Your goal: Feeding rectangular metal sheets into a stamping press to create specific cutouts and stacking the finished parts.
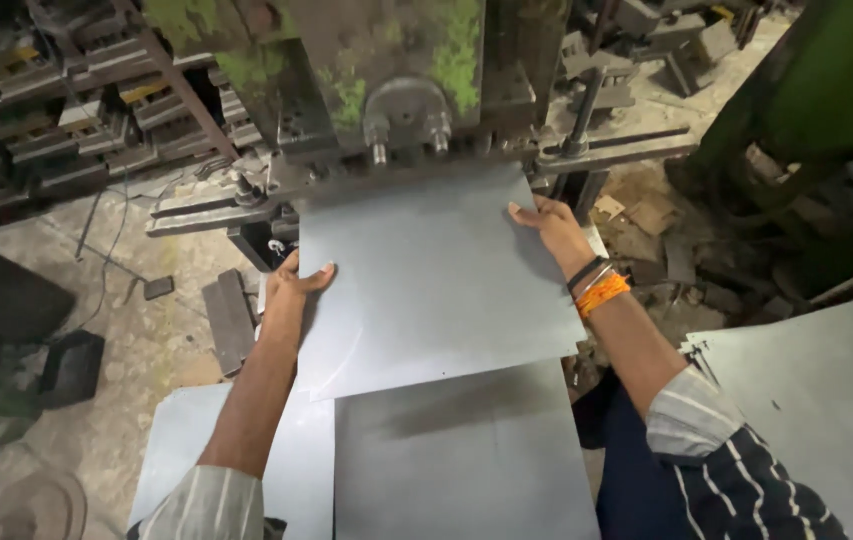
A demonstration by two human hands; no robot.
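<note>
A flat grey metal sheet (427, 280) lies with its far edge pushed under the head of a worn green press (397, 90). My left hand (292, 285) grips the sheet's left edge, thumb on top. My right hand (547, 225) holds the sheet's right edge near the far corner; that wrist wears orange and black bands. Below the sheet lies a stack of similar grey sheets (467, 460) near my body.
More grey sheets (827, 400) rest at the right. A green machine body (817, 90) stands at the far right. Racks of dark metal parts (57, 110) fill the left back. Metal blocks (232, 320) and scrap lie on the dusty floor.
</note>
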